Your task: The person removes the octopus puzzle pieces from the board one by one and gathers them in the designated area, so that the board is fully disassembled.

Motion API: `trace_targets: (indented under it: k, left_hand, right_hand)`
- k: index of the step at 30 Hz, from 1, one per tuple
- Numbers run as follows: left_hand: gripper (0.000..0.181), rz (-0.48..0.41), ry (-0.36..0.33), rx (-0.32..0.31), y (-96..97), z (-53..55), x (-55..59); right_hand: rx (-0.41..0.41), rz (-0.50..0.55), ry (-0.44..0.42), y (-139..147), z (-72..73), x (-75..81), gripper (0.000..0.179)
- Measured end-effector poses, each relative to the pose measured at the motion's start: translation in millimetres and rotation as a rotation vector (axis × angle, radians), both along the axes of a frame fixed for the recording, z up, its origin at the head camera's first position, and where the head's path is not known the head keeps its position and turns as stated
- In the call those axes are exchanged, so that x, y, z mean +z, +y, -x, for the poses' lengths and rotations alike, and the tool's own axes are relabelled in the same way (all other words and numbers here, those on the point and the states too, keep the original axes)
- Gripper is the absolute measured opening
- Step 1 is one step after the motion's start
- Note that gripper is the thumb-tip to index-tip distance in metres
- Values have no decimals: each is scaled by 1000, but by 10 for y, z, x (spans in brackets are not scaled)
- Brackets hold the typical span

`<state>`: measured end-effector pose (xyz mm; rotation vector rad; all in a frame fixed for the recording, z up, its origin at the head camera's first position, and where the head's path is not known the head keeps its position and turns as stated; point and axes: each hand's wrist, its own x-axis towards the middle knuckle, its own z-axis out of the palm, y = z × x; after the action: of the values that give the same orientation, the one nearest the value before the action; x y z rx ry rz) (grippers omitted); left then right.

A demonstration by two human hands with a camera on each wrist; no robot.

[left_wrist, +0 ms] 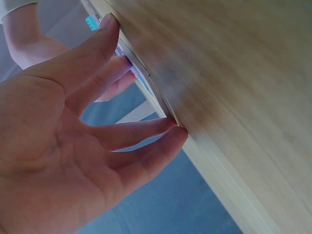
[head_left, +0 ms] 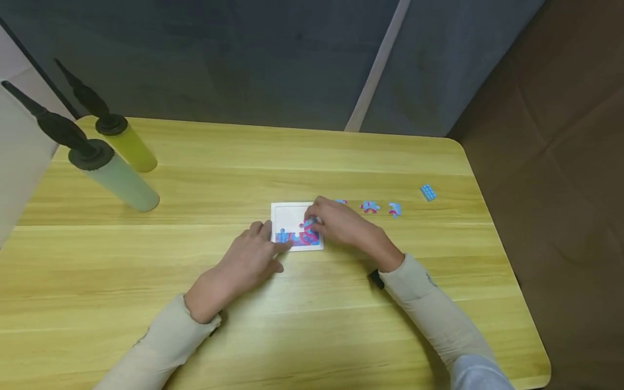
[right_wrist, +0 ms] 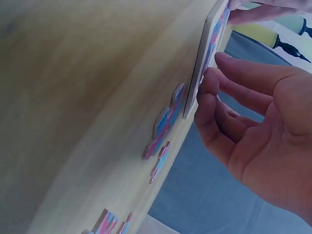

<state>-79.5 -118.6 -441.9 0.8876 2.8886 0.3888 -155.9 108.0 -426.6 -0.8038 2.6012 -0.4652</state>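
A white puzzle tray point(head_left: 273, 214) lies mid-table, its lower part filled with blue, pink and purple jigsaw pieces point(head_left: 295, 239). My left hand point(head_left: 249, 257) rests at the tray's left edge with fingers extended, one fingertip on the lower pieces. Over the tray's right side, my right hand point(head_left: 341, 221) pinches a blue and pink puzzle piece point(head_left: 308, 222) just above the filled row. In the right wrist view the thumb and curled fingers point(right_wrist: 209, 83) meet right at the tray's face, and they hide the piece.
Loose puzzle pieces point(head_left: 370, 207) lie right of the tray, one partly behind my right hand. Farther right is a blue toy brick point(head_left: 428, 192). Two hand pumps, one pale green point(head_left: 124, 181) and one yellow point(head_left: 131, 149), stand at the back left.
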Motion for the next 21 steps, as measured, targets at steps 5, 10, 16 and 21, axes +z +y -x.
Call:
trace_targets:
  k: [5,10,16,21]
  left_hand:
    - [47,3,-12,1,4,-1,12]
    - [48,-3,-9,8,5,-6,12]
    - [50,0,-13,10,6,-7,10]
    - [50,1,-17,10,5,0,4]
  right_hand:
    - [-11,13,4,-3,-5,15,20]
    - [-29,52,12,2,-3,32,13]
    - [-21,88,16,26,1,37,15]
    - [-23,113,41,54,3,51,14]
